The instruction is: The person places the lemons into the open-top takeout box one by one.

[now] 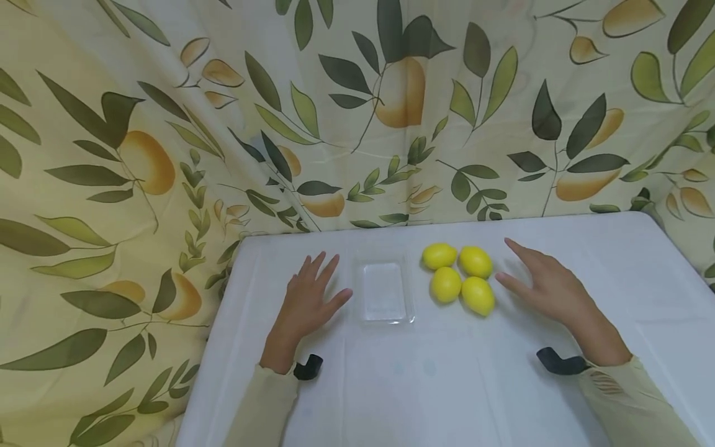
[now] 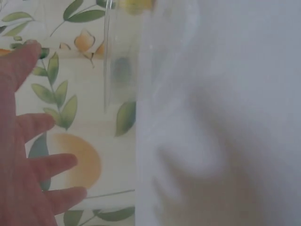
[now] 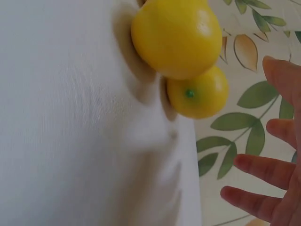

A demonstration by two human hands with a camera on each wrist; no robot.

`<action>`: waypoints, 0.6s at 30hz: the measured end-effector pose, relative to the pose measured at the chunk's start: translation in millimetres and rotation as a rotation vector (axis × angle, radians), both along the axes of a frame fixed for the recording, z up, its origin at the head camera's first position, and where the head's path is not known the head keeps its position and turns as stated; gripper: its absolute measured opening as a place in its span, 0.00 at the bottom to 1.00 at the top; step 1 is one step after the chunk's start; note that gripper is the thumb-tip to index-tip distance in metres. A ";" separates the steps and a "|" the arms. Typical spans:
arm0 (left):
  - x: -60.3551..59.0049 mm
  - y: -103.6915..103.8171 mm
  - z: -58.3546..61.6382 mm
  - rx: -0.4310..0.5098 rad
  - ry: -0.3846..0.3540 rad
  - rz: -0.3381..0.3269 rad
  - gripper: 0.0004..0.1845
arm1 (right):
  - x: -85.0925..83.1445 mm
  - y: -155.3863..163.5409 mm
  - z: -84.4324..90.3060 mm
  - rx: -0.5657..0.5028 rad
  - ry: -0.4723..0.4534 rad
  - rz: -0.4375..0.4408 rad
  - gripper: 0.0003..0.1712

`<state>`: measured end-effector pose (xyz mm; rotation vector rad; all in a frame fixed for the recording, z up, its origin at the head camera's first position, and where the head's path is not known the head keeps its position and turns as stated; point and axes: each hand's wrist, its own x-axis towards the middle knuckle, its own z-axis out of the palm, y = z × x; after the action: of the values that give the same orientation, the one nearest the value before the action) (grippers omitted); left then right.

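Observation:
A clear plastic container sits on the white table, with my left hand just to its left, fingers spread and holding nothing. Right of the container several yellow lemons lie in a tight cluster, among them a front lemon and a back lemon. My right hand hovers at the right of the cluster, its fingers extended and apart, with nothing in it. In the right wrist view a large lemon partly covers a smaller-looking lemon with a green stem mark.
The white-covered table reaches back to a curtain printed with leaves and orange fruit, which also hangs along the left side. A dark band piece is on the left wrist, and another dark piece on the right wrist.

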<state>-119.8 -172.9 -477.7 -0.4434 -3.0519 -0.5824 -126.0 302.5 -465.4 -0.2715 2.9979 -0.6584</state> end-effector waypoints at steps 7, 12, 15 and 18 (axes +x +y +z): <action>-7.1 17.1 -6.2 0.218 -0.053 -0.018 0.41 | -10.7 -10.4 -10.4 -0.099 0.024 -0.025 0.47; -15.7 27.3 -14.3 0.369 -0.097 0.000 0.37 | -17.8 -20.4 -14.4 -0.181 0.024 -0.074 0.45; -17.6 34.0 -18.3 0.431 -0.135 0.044 0.35 | -21.0 -26.9 -16.9 -0.197 -0.030 -0.117 0.47; -19.6 40.3 -21.4 0.499 -0.150 0.072 0.34 | -25.1 -32.3 -20.1 -0.206 -0.082 -0.156 0.49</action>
<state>-139.4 -132.6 -499.2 -0.2811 -2.8757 -1.3750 -151.1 270.2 -485.5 -0.0177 2.8958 -0.9700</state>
